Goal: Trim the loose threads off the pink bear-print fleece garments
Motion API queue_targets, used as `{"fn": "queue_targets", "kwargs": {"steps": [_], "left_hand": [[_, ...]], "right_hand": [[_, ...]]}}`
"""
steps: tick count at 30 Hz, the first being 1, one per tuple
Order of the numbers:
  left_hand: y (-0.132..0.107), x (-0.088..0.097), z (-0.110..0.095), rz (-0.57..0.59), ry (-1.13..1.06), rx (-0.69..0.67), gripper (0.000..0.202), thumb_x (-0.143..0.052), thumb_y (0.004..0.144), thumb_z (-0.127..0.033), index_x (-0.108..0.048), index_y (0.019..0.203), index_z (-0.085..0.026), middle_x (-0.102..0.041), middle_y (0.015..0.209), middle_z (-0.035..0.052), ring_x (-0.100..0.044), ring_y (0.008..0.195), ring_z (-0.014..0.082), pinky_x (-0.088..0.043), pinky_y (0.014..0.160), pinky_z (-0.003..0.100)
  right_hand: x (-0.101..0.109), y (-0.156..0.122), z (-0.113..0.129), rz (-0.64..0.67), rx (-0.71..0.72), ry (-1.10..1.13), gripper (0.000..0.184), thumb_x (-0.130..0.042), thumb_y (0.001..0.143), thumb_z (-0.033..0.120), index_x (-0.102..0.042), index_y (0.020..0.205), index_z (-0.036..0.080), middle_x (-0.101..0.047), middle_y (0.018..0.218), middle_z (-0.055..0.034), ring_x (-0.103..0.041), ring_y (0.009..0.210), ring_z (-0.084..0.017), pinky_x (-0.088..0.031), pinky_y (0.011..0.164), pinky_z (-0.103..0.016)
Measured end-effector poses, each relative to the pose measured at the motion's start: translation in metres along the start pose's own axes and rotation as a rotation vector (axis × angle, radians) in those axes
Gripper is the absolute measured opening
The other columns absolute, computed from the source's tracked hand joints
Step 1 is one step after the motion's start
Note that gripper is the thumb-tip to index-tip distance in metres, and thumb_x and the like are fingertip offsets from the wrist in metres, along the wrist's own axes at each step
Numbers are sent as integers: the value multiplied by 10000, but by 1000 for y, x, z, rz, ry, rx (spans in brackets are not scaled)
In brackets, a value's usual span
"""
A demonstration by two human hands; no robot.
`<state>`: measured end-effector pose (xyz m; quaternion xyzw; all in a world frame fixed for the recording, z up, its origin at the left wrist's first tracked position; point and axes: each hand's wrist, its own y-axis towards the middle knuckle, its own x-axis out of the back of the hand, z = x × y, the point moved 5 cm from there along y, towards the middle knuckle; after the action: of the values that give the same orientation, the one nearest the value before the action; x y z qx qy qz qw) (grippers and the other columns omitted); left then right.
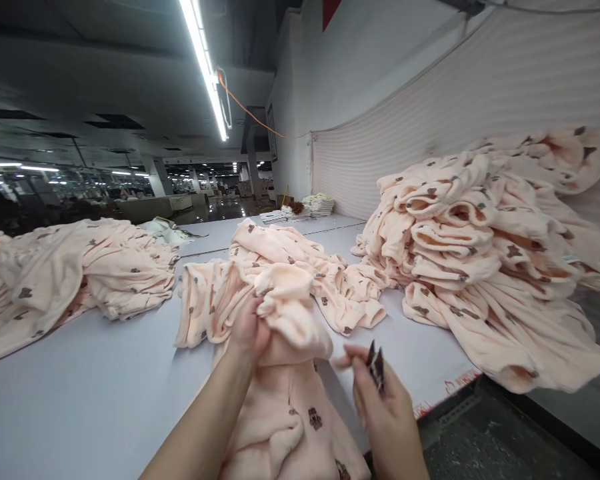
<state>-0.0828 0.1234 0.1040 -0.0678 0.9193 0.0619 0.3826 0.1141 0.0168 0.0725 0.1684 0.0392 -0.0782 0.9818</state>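
A pink fleece garment (280, 400) with small brown bear prints lies in front of me, its near end at the table's front edge. My left hand (253, 330) is closed on a bunched fold of it, near the middle of the table. To the right of the garment, my right hand (380, 400) is raised with a small pair of dark thread snips (375, 367) held in it, blades pointing up. Its index finger reaches toward the cloth, slightly blurred, and looks apart from it. Beyond my left hand, more of the same printed fleece (290, 250) lies crumpled.
A tall pile of matching garments (455, 227) stands on the right, partly over the table's edge. Another heap (95, 267) lies at the left. Folded stacks (317, 205) sit at the far end of the white table (115, 393). A cloth-covered wall (405, 133) runs along the right.
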Motion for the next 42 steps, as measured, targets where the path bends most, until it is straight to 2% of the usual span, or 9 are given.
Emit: {"fn": "queue_targets", "kwargs": {"steps": [5,8,11,14,17,19,26,32,42], "left_hand": [[27,34,26,-53,169,46,127,-572,872,-238,-608,926,-129,-655,864,14,-632,739,137,-540,685,324],[7,53,5,-31,318,82,203,-546,853,-193,-615,1043,-169,-669,991,62,-634,944,197,-538,766,368],[-28,81,-39,-81,520,11,269,-573,813,-235,-627,1076,-226,-630,1154,70,-533,1149,235,-492,857,358],[-75,117,-67,-231,764,-110,225,-662,741,-303,-651,949,-218,-636,1051,45,-509,1089,233,-413,876,305],[-118,137,-51,-300,1047,-129,336,-630,730,-443,-590,976,-218,-622,880,27,-559,815,227,-426,684,315],[-133,133,-29,-264,1129,-176,449,-634,692,-435,-542,1074,-220,-643,921,36,-584,832,241,-448,703,328],[-122,105,3,-48,690,-185,220,-613,737,-250,-594,957,-240,-673,897,21,-615,868,217,-453,751,276],[-114,111,16,-90,118,45,274,-780,665,-279,-580,848,-240,-655,769,-48,-581,675,96,-446,637,184],[-113,112,18,-78,-131,185,404,-821,613,-163,-550,892,-271,-687,804,-58,-627,670,81,-462,630,171]], "right_hand": [[-73,-33,-18,572,90,-154,230,-550,837,298,-670,1009,205,-724,906,-61,-672,807,-193,-516,746,-272],[-109,-36,-35,750,164,-443,408,-620,685,145,-660,1079,241,-681,1064,-60,-657,902,-229,-494,766,-291],[-117,-21,-44,716,176,-620,373,-530,645,56,-684,932,239,-687,924,-33,-642,826,-219,-462,717,-290],[-105,2,-42,573,98,-524,239,-473,739,92,-646,862,202,-675,820,-23,-620,797,-198,-440,714,-276],[-96,15,-40,545,55,-426,166,-443,808,156,-586,879,201,-636,769,-1,-597,729,-177,-436,672,-258],[-94,15,-40,559,74,-421,183,-446,778,132,-554,902,212,-610,746,18,-581,697,-166,-433,655,-248],[-77,4,-23,560,165,-711,310,-444,708,70,-604,917,235,-598,922,-17,-605,816,-172,-463,714,-250],[-87,-1,-2,693,182,-727,268,-538,841,234,-635,1089,256,-659,1052,-41,-629,953,-198,-485,812,-261],[-91,-3,-10,650,246,-814,245,-554,853,249,-663,1072,245,-700,998,-43,-665,904,-211,-511,754,-262]]}}
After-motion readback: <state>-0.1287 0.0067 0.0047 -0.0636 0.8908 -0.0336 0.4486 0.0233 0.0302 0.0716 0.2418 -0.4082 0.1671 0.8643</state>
